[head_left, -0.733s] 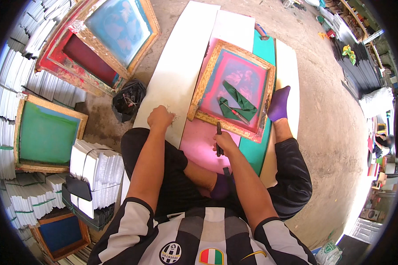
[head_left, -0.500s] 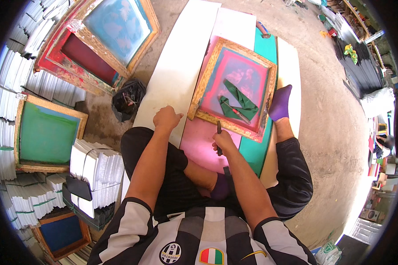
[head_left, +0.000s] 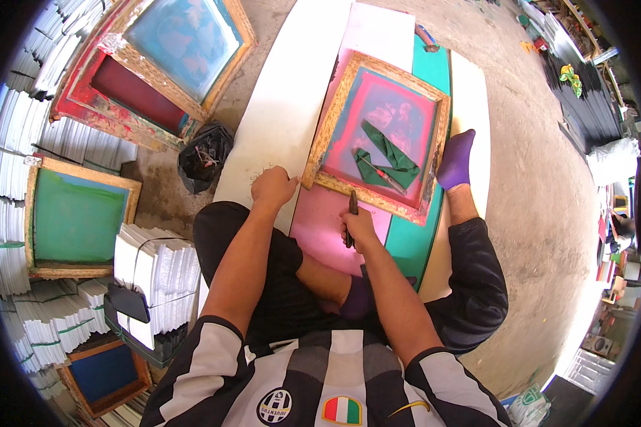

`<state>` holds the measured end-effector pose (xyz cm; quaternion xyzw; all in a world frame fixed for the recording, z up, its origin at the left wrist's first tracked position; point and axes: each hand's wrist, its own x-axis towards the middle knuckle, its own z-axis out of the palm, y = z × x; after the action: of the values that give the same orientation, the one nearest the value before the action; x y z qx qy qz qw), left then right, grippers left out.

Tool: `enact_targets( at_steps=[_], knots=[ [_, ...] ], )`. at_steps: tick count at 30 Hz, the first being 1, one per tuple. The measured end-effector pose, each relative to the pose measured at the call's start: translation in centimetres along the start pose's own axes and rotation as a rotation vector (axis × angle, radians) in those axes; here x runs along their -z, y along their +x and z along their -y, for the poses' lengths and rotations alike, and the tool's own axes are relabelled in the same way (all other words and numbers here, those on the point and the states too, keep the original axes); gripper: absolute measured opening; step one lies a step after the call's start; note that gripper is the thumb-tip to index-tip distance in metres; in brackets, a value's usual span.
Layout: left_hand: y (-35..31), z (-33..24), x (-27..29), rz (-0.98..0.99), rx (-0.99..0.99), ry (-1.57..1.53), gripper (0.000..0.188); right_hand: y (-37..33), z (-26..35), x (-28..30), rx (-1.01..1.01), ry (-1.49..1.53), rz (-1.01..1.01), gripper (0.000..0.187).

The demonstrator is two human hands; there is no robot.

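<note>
A wooden screen-printing frame with a pink-edged mesh lies tilted across the boards. Its mesh carries a strip of folded green cloth and a screwdriver with a red handle. My right hand grips a dark slim hand tool, its narrow tip upward, close by the frame's near edge. On the white board, just left of the frame's near-left corner, rests my left hand with curled fingers. Whatever it may hold is hidden. My foot in a purple sock is beside the frame's right edge.
A hammer lies beyond the frame on the green board. To the left are a black plastic bag, other printing screens and tied stacks of white sheets. Concrete floor extends to the right.
The view has shifted slightly. My left hand has moved a little nearer to the frame's corner, its fingers more curled. My right hand keeps its grip on the dark tool.
</note>
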<state>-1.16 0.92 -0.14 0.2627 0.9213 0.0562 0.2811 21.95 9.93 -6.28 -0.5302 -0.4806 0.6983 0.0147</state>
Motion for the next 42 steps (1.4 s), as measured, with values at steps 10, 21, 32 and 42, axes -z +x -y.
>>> enact_targets(
  at_steps=[10,21,32,42],
  knots=[
    [-1.5,0.1,-1.3,-0.111,-0.348,-0.138,0.028,-1.6,-0.1,0.7,0.03,0.24,0.264,0.02],
    [-2.7,-1.4,-3.0,-0.119,-0.857,0.009,0.014,-4.3,2.0,-1.0,0.056,-0.066,0.388,0.033],
    [-1.1,0.1,-0.6,-0.165,-0.278,-0.034,0.018,-1.8,2.7,1.7,-0.126,-0.051,0.137,0.041],
    [-0.8,0.3,-0.4,-0.151,-0.219,-0.103,0.02,0.0,3.1,0.9,-0.193,-0.091,0.083,0.023]
  ],
)
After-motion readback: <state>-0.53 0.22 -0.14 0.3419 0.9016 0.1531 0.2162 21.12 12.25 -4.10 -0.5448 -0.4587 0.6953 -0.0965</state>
